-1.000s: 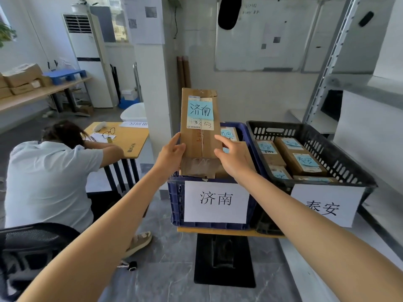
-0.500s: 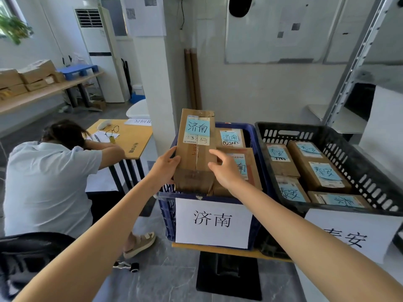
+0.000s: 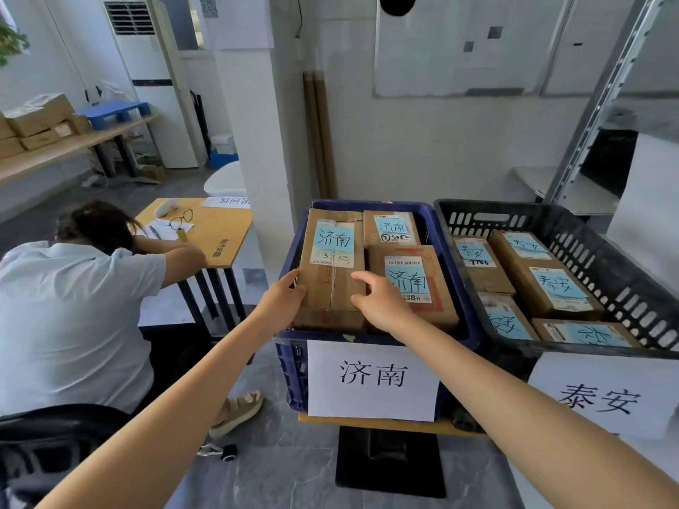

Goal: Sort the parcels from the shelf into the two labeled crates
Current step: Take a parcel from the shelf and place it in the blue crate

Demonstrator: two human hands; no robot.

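Parcel [image 3: 332,266] labelled 济南 lies in blue crate [image 3: 290,347], left side. Left hand [image 3: 284,301] grips its left edge; right hand [image 3: 380,301] rests on top, fingers loosely spread. Seat flat beside neighbouring parcel [image 3: 411,284], label up, then release.

Left side of the frame, a person [image 3: 66,306] in a pale shirt is slumped over a small yellow desk [image 3: 216,229], head down on their arm. Glasses [image 3: 180,218] and some papers [image 3: 161,229] sit on the desk. Upper left there's a tall white AC unit [image 3: 154,79], plus a long bench [image 3: 62,148] with cardboard boxes [image 3: 33,123] and a blue pallet [image 3: 115,112]. Whiteboard [image 3: 448,45] on the back wall, two cardboard tubes [image 3: 319,134] leaning beside the pillar.
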